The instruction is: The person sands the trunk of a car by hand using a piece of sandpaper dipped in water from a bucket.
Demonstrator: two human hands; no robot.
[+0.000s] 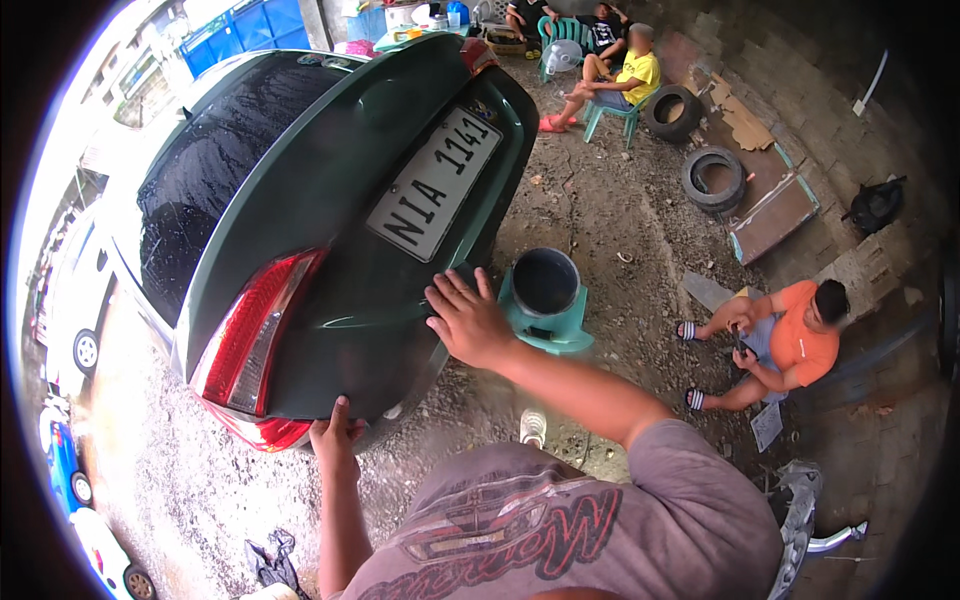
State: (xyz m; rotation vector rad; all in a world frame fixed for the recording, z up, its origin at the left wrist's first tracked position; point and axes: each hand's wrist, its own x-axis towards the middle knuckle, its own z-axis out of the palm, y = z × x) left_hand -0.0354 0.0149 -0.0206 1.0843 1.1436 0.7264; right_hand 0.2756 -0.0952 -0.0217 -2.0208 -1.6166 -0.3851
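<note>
The person's right hand point(468, 318) lies against the rear of a dark green sedan point(365, 335), below the white license plate point(437, 185), its fingers point(450, 290) spread apart over the paintwork; a dark patch shows just beyond the fingertips, and whether it is a pad or part of the car cannot be told. The left hand point(337, 437) is at the lower edge of the same rear end, just beside the red and clear taillight point(258, 335); its thumb points up against the edge, while the other fingers are mostly hidden, so whether they clamp on it cannot be told. The sedan fills the left and middle of the view, its dark rear window point(220, 150) streaked and wet-looking. Near the right hand, a dark bucket point(545, 313) stands on a teal plastic stool point(572, 338) on the gravel ground point(600, 220). Farther right, a person in an orange shirt point(805, 335) sits with both hands around a small dark object. Beyond, a person in a yellow shirt point(638, 75) sits near two loose tires point(693, 186). White and blue cars are parked at far left.
</note>
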